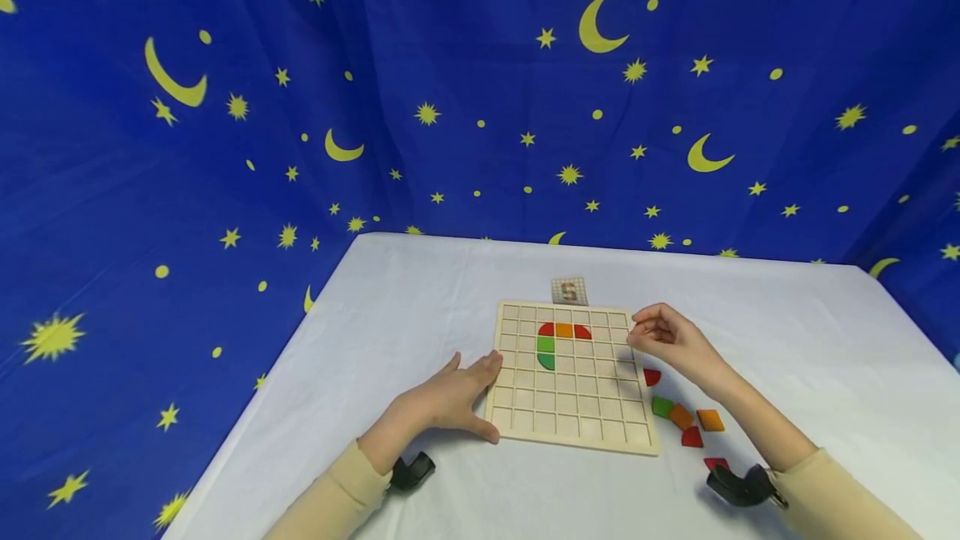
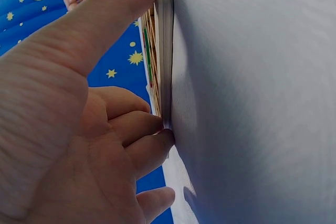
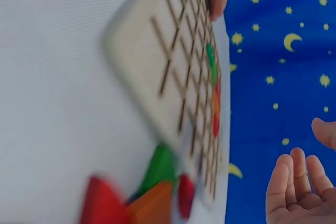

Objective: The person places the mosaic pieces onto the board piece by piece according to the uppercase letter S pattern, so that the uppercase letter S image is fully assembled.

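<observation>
Left hand [image 1: 448,400] is touching left edge of board [image 1: 566,383], fingers spread; right hand [image 1: 673,343] is hovering, fingers loosely bent, at board's right edge; five tiles [image 1: 564,330] are sitting on board, loose tiles [image 1: 681,417] right of it.

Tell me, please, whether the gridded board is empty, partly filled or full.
Partly filled: the board holds five coloured pieces, while its other squares are bare.

From the head, the table [image 1: 420,298] is faced forward and down, the board [image 1: 566,400] shown whole at lower centre. From the left wrist, the left hand [image 2: 84,148] is seen very near, the board edge-on at upper centre. From the right wrist, the board is seen obliquely, the table turned sideways at left. The board and curtain [image 1: 465,148] are shared by all three.
</observation>
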Motion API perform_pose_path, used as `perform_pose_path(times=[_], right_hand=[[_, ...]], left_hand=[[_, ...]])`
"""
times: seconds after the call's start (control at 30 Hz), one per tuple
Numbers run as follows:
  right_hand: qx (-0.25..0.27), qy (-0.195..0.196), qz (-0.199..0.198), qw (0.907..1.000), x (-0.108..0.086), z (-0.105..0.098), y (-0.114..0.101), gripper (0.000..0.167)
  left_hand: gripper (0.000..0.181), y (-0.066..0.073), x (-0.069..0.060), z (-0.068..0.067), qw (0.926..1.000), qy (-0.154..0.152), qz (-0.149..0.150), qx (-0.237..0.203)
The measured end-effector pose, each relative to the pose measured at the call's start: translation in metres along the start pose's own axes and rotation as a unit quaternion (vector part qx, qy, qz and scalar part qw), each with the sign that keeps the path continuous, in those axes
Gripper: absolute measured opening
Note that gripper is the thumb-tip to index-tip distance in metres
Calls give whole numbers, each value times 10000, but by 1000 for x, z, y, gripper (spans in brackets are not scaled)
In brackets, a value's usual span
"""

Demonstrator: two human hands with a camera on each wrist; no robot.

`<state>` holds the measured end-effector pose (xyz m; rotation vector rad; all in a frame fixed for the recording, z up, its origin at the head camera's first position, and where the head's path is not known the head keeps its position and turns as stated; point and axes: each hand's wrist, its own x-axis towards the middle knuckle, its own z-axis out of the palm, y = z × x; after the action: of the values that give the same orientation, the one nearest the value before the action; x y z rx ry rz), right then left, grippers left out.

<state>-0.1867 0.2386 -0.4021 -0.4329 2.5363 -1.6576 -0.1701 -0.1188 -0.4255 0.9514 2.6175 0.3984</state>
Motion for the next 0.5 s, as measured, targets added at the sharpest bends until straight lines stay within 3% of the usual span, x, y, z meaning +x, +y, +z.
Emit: perform_pose_path(times=[0.37, 0.5], right_hand=[[-213, 388, 817, 9957, -44, -31, 11, 46], [-335, 233, 1027, 9939, -56, -37, 17, 46]], left_hand=[[110, -1, 1, 0, 10000, 13, 7, -24], [110, -1, 0, 1, 10000, 13, 6, -27]])
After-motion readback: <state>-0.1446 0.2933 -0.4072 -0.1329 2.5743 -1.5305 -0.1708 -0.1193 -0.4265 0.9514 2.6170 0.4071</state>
